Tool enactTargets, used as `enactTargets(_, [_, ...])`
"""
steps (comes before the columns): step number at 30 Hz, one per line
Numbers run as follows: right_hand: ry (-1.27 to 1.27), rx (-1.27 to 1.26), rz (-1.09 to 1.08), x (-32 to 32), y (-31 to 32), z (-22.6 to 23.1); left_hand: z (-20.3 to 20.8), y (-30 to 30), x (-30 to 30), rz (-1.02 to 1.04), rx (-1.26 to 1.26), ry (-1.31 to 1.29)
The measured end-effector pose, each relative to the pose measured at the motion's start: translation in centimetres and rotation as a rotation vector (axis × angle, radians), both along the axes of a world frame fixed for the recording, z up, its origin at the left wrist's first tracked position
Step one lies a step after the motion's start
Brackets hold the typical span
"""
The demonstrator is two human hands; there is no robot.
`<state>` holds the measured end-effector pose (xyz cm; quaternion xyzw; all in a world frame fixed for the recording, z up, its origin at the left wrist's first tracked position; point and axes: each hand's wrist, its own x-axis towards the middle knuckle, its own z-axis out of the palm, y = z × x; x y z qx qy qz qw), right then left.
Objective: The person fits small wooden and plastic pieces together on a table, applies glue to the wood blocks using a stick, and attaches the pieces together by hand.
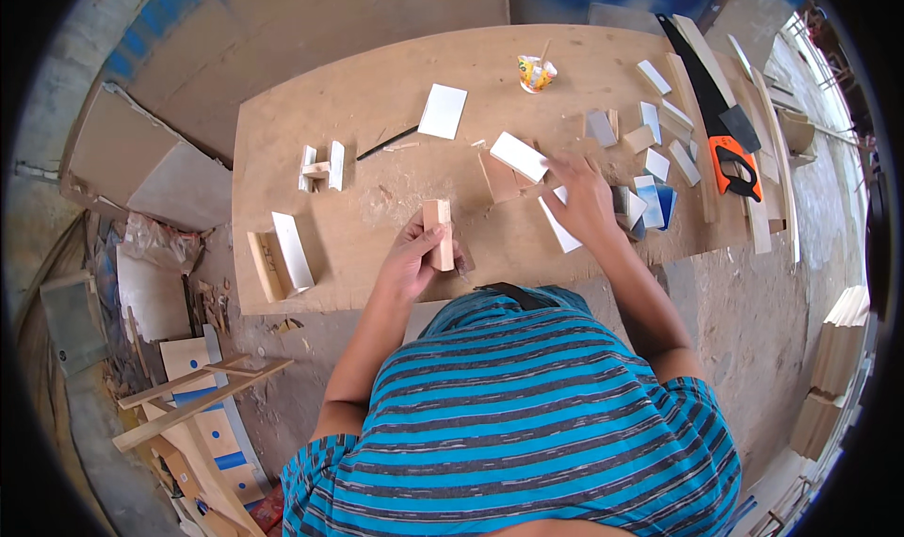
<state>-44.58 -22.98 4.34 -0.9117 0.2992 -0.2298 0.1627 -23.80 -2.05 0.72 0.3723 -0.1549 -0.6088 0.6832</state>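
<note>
My left hand (411,259) is wrapped round a small wooden block (438,236), held upright over the near edge of the table. A thin tip shows beneath the block, too small to make out. My right hand (582,203) reaches over the table with its fingers apart. Its fingertips are at the right end of a white-faced block (518,157); whether they touch it I cannot tell. Under that block lies a flat brown piece (502,181). A white strip (562,224) lies partly beneath my right hand.
On the wooden table (330,95) stand a yellow cup with a stick (536,74), a white panel (443,112), a black rod (387,143), an H-shaped assembly (322,167) and two upright pieces (292,251). Several offcuts (657,165) and an orange-handled saw (734,168) lie right.
</note>
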Motion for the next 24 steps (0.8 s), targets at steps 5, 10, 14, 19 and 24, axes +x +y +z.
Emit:
enactTargets(5, [0.195, 0.103, -0.14, 4.7, -2.3, -1.5, 2.0, -0.8, -1.1, 0.045, -0.029, 0.042])
enactTargets(10, [0.241, 0.132, -0.079, 5.3, -1.4, -0.8, 4.2, -0.1, -1.5, 0.182, -0.061, 0.034])
enactTargets(14, [0.259, 0.497, 0.062, 5.9, 0.7, 0.3, 4.1, 0.6, -1.5, 0.227, -0.023, 0.029])
enactTargets(19, [-0.244, 1.134, 0.327, 5.8, 5.2, 1.8, 5.5, 1.0, -2.4, 0.273, 0.011, -0.102])
enactTargets(24, [-0.148, 0.794, 0.343, 5.8, 7.0, 3.1, 5.5, 1.4, -2.6, 0.311, 0.049, -0.153])
